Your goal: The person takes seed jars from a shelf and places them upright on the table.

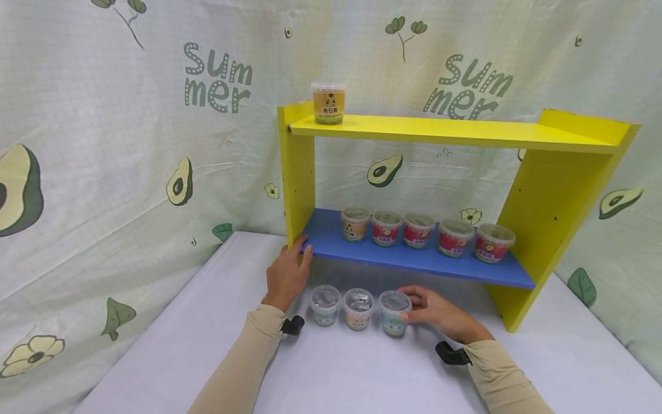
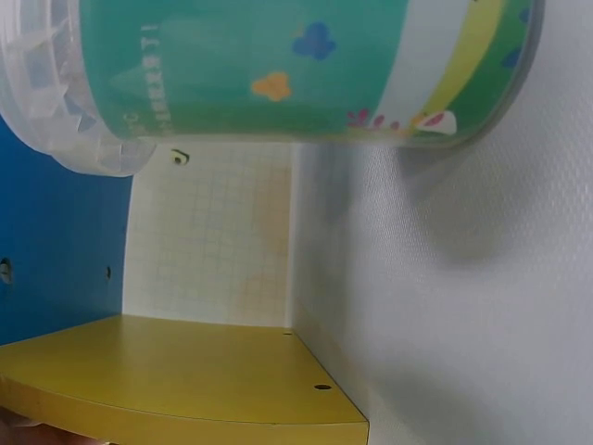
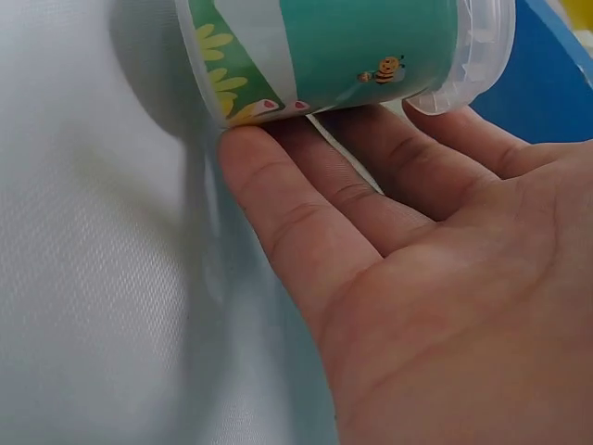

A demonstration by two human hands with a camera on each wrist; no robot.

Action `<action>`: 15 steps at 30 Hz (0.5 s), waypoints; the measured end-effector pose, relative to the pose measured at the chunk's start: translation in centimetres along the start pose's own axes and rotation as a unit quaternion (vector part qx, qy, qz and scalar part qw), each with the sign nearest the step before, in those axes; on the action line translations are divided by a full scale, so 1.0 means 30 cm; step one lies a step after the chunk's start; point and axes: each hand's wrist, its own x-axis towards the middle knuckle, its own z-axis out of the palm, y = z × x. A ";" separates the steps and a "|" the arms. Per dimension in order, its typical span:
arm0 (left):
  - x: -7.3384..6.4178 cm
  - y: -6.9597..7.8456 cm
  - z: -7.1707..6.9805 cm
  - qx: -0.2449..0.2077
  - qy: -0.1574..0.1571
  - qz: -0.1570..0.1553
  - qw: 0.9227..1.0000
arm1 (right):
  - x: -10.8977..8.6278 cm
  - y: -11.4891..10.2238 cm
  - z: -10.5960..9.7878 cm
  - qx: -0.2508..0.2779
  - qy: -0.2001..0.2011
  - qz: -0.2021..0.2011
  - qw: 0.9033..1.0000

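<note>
A yellow-and-blue shelf unit (image 1: 414, 260) stands on the table. My left hand (image 1: 287, 277) grips the front edge of its left side panel (image 1: 299, 190), by the blue board; in the left wrist view only a bit of finger (image 2: 37, 434) shows past the panel. My right hand (image 1: 445, 315) holds a small clear-lidded plastic cup with a teal label (image 1: 394, 323) by its right side, thumb at the front. Fingers (image 3: 296, 218) lie along the cup's wall in the right wrist view. To its left stand an orange-labelled cup (image 1: 358, 319) and another teal cup (image 1: 325, 315).
On the blue board stand an orange-labelled cup (image 1: 354, 229) and several pink-labelled cups (image 1: 415, 234) in a row. One more orange-labelled cup (image 1: 328, 107) sits on the yellow top board (image 1: 445, 127), at the left end. An avocado-print cloth (image 1: 217, 167) hangs behind the white table (image 1: 207, 299).
</note>
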 end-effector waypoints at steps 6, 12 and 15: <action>-0.002 -0.001 0.000 -0.001 0.001 0.001 1.000 | -0.003 0.002 0.009 0.003 -0.001 -0.001 1.000; -0.002 -0.002 -0.001 -0.001 -0.007 -0.004 1.000 | -0.001 0.008 0.012 -0.002 0.000 0.007 1.000; -0.002 -0.002 -0.004 -0.002 -0.011 -0.008 1.000 | 0.003 0.013 0.013 -0.006 0.000 0.006 1.000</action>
